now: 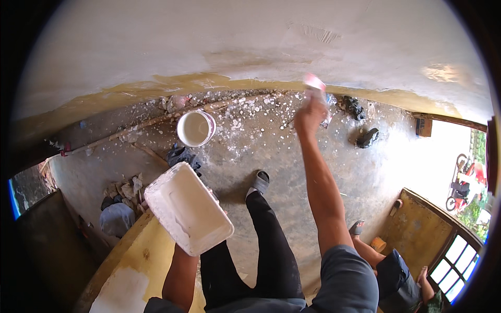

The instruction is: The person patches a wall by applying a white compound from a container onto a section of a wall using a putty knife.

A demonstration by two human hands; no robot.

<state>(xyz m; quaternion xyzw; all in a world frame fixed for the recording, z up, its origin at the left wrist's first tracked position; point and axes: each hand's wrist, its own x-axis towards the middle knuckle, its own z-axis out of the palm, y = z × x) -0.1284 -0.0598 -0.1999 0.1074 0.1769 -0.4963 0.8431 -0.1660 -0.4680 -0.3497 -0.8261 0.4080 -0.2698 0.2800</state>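
My left hand (214,196) holds a white rectangular plastic tub (189,208) from below, mostly hidden by it. The tub is tilted, its inside smeared with pale paste. My right arm stretches out to the wall (250,41), where my right hand (311,117) is closed around a putty knife (314,82). The knife looks reddish and white, smeared by motion, close to the wall's lower part. Whitish filler covers much of the wall, with a bare yellow-brown strip along its foot.
A white bucket (196,129) stands on the splattered floor (250,141). A long pole (141,125) lies along the wall. Black plastic bags (368,137), rags (119,215) and a half-height yellow wall (141,250) are around me. Another person's leg (366,250) shows at right, near a doorway.
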